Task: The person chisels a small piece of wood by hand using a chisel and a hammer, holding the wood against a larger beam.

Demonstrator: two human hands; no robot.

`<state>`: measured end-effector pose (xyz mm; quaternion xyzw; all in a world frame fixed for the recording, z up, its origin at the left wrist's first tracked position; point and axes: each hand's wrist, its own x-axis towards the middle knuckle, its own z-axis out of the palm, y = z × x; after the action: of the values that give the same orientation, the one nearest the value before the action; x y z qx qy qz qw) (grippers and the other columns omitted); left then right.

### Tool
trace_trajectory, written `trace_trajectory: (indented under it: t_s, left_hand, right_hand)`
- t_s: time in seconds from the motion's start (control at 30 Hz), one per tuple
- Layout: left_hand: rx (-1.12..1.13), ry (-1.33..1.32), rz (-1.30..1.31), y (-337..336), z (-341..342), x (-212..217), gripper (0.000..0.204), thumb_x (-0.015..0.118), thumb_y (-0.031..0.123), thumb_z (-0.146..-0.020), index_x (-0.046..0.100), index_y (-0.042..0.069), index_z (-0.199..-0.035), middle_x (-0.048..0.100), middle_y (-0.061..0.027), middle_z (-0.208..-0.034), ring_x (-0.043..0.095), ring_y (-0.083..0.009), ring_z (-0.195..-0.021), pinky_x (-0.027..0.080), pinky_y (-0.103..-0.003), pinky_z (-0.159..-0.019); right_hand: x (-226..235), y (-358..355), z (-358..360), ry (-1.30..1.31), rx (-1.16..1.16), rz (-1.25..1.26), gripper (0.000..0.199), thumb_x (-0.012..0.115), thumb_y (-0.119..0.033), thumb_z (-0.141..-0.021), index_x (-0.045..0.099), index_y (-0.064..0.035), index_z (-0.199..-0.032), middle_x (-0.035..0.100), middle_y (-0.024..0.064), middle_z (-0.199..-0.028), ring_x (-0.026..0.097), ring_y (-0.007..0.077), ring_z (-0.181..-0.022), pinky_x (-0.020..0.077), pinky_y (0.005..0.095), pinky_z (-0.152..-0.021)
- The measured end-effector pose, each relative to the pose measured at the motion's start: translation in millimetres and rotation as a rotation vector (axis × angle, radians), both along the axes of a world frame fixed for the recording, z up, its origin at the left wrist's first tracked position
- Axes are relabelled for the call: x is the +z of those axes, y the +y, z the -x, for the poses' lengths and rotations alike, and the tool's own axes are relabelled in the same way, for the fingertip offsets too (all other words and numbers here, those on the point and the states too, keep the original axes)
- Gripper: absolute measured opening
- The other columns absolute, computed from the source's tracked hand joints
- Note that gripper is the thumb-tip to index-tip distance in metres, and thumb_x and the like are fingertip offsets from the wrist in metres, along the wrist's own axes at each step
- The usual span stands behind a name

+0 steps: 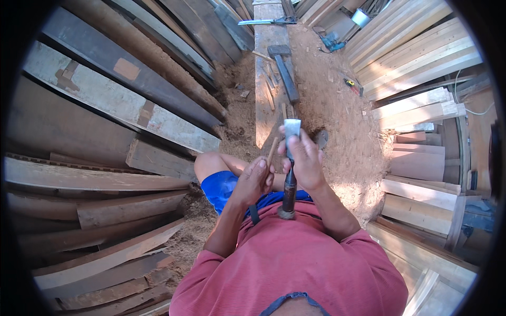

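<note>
Head view shows the right hand [304,158] closed around a broad chisel [290,168], blade up near the chest for paring, while the left hand [255,179] pinches a thin wooden stick [271,152] against it, above the far plank [269,79].

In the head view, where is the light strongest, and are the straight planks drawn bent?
Head view: sunlight falls hard on the pale planks at upper right and on the sawdust ground; the dark boards at left lie in shade and curve toward the black fisheye rim; the chisel and both hands look sharp.
</note>
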<state>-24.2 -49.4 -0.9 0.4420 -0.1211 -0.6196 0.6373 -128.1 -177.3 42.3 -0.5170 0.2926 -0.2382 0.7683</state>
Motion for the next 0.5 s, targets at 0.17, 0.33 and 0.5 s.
trace_trajectory:
  t_s: [0.17, 0.33, 0.5]
  left_hand:
    - [0.114, 0.099, 0.047, -4.6, -20.8, -17.5, 0.030, 0.040, 0.035, -0.103, 0.051, 0.007, -0.098, 0.048, -0.0014, -0.067, 0.044, -0.0098, -0.054, 0.038, -0.023, -0.049]
    - [0.122, -0.640, -0.066, 3.3, -25.4, -3.8, 0.029, 0.038, 0.026, -0.104, 0.052, 0.004, -0.118, 0.058, -0.0038, -0.088, 0.054, -0.0105, -0.081, 0.046, -0.023, -0.072]
    - [0.131, -0.662, -0.015, 17.2, -19.6, 21.3, 0.027, 0.035, 0.019, -0.104, 0.055, 0.003, -0.111, 0.057, -0.0026, -0.089, 0.052, -0.0106, -0.082, 0.044, -0.025, -0.075]
  right_hand:
    - [0.5, 11.2, -8.9, -0.320, -0.106, -0.625, 0.021, 0.042, -0.022, -0.101, 0.051, -0.0063, -0.112, 0.057, 0.0035, -0.080, 0.048, 0.0066, -0.051, 0.0451, 0.0231, -0.046]
    - [12.3, 53.4, -13.2, -0.157, 0.228, -0.725, 0.019, 0.041, -0.024, -0.102, 0.049, -0.0066, -0.104, 0.052, 0.0018, -0.071, 0.045, 0.0068, -0.046, 0.0440, 0.0243, -0.043]
    - [26.8, 59.4, -5.1, -0.155, 0.289, -0.667, 0.022, 0.042, -0.028, -0.102, 0.048, -0.0068, -0.103, 0.045, -0.0010, -0.068, 0.037, 0.0046, -0.044, 0.0391, 0.0231, -0.042]
